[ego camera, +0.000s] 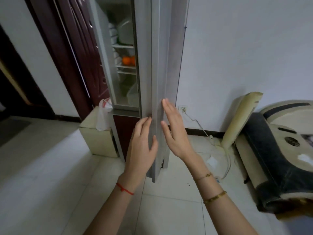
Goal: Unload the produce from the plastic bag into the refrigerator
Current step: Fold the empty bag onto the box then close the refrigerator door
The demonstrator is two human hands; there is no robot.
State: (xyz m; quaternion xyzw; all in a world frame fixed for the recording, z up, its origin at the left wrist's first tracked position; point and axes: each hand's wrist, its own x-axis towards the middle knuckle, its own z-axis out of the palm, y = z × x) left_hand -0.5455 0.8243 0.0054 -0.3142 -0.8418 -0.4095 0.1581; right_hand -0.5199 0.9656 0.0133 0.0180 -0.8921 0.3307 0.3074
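Where tiled floor (50, 175) spreads, fridge door (159, 82) (seemingly ajar)

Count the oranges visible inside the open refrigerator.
2, side by side on one refrigerator shelf: left orange and right orange, partly cut off by the door edge. More may be hidden.

A dark red wooden door (74, 53) stands at the left against the white wall (245, 48). On the pale tiled floor (50, 175) sits a low cream cabinet (100, 141). A wall socket (182, 108) is set low in the wall, and a white cable (199, 126) runs from it down to the floor. At the right lies a cream and dark machine (277, 150), possibly a massage chair, with a cream padded part (240, 116) leaning upright against the wall.
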